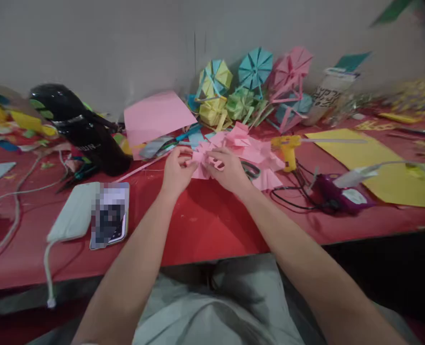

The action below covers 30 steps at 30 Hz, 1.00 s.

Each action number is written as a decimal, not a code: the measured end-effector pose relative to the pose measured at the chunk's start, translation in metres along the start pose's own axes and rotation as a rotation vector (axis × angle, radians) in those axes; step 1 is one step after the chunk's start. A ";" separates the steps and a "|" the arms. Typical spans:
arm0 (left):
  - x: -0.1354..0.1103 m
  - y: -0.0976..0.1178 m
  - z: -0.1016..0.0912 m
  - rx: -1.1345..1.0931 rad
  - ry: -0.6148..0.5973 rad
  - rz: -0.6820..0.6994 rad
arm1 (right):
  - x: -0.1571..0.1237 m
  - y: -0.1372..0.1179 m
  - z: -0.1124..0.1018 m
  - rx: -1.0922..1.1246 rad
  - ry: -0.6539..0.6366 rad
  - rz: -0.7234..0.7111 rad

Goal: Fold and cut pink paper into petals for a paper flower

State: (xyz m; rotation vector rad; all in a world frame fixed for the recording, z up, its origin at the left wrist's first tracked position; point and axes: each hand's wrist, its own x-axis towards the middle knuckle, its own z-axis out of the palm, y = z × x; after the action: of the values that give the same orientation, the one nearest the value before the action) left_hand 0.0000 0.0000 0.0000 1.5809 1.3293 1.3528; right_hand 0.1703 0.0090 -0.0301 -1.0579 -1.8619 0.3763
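Note:
Pleated pink paper (199, 168) is held between my two hands, just above the red tabletop. My left hand (177, 168) pinches its left side with thumb and fingers. From the right, my right hand (229, 170) closes on the same paper, its fingers bent over the folds. More folded pink paper (253, 151) lies heaped right behind and beside my right hand. The dark handles of what look like scissors (251, 169) show next to my right wrist, partly covered by the pink paper.
A yellow hot glue gun (288, 149) and a purple power strip (342, 194) with cables stand right, by yellow paper (385, 167). Folded paper wheels (255, 67) line the wall. Left are a black bottle (81, 129), a phone (111, 215) and a white power bank (76, 211).

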 end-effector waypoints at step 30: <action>0.002 -0.012 0.000 -0.093 -0.158 0.018 | 0.004 -0.012 -0.013 0.233 -0.082 0.123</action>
State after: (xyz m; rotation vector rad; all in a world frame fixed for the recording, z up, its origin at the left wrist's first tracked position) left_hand -0.0035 0.0047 -0.0101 1.6051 1.1443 1.2540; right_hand 0.1741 0.0029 -0.0133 -1.0114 -1.7783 0.7009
